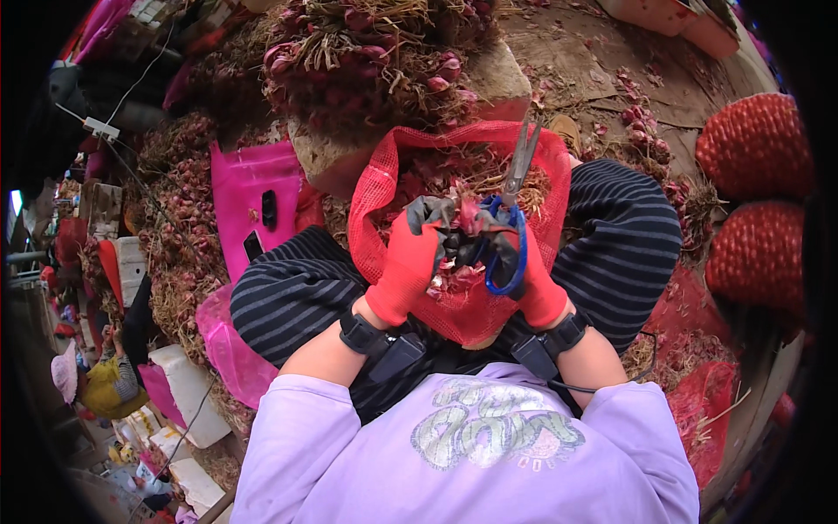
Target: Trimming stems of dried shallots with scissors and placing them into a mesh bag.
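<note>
Closely paired hands [410, 262] [534, 284] above mesh bag [371, 188]; scissors [517, 175] toward rim [436, 133]

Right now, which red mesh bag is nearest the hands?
The open bag in the middle: the left hand and right hand are both over it. The upper bulging bag and lower bulging bag sit apart, near the picture's right edge.

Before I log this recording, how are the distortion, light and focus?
Head view: fisheye curvature with black corners, the co-worker tipped sideways toward the left rim; head view: soft light on the left hand and right hand, darker at upper left, a small bright patch at the left rim; head view: the scissors read clearly, small background details at left look soft.
</note>
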`<state>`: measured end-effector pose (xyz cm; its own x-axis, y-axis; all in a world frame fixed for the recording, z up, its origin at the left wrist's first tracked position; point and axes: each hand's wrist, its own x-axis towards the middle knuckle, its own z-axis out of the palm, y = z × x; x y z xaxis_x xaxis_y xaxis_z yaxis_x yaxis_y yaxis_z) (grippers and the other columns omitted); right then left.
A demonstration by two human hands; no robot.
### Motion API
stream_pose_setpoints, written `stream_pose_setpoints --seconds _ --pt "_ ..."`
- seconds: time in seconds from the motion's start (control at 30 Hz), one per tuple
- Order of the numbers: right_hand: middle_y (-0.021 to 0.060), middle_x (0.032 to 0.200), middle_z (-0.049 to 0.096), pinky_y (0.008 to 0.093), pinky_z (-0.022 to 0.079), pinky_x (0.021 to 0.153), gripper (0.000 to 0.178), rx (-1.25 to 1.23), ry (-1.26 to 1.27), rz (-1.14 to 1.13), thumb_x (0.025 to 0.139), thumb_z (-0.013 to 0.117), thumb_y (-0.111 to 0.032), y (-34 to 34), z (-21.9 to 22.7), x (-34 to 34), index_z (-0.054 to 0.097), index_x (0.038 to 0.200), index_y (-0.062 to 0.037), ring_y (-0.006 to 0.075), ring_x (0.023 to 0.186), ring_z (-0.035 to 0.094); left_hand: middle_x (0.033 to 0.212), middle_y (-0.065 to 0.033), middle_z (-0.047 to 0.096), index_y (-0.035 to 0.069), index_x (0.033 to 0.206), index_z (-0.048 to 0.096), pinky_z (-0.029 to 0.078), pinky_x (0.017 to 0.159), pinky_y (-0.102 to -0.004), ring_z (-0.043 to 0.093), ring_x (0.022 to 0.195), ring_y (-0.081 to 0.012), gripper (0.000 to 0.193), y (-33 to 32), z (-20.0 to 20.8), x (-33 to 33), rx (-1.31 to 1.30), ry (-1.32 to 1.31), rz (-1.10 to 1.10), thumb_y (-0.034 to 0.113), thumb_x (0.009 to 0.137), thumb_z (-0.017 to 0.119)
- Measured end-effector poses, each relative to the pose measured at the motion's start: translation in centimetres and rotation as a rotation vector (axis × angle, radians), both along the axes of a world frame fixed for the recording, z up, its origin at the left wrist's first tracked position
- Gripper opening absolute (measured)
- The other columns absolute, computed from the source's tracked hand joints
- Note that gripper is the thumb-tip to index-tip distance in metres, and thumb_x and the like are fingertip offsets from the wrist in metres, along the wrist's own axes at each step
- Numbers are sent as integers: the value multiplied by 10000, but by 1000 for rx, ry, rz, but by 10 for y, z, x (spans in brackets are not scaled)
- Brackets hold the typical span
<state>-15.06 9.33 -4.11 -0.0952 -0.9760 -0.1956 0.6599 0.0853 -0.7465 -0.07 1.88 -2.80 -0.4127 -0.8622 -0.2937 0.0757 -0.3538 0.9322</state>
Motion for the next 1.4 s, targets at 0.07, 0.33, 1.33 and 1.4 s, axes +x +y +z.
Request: stream_pose_setpoints --seconds 0.07,0.33,1.33,1.4 --pt "42 862 593 235 455 680 221 -29 2 -46 843 588 -172 0 0 -1 565 989 -7 122 768 576 713 17 462 48 861 511 377 522 -203 420 576 -40 120 4 22 -4 -57 -142 -37 9 790 422" --pt "0 817 566 228 416 641 161 74 80 79 852 584 -152 -9 -11 -10 573 943 -19 80 727 520 765 -47 545 6 922 530 425 639 -264 507 712 -93 125 -8 25 3 -504 -386 -262 60 811 523" --pt "85 1017 563 323 473 772 267 -5 -1 -173 900 486 -178 -7 -8 -15 514 1114 -21 179 849 565 942 -181 548 3 966 549 460 729 -400 559 868 -338 341 18 27 -14 -1040 -307 -356 121 667 662" --pt "61 981 555 305 492 737 251 -138 215 -274 935 428 -218 -13 2 -25 517 1082 -35 155 828 563 927 -182 549 10 976 557 472 733 -374 562 886 -324 344 21 29 -5 -823 -207 -541 108 666 669"
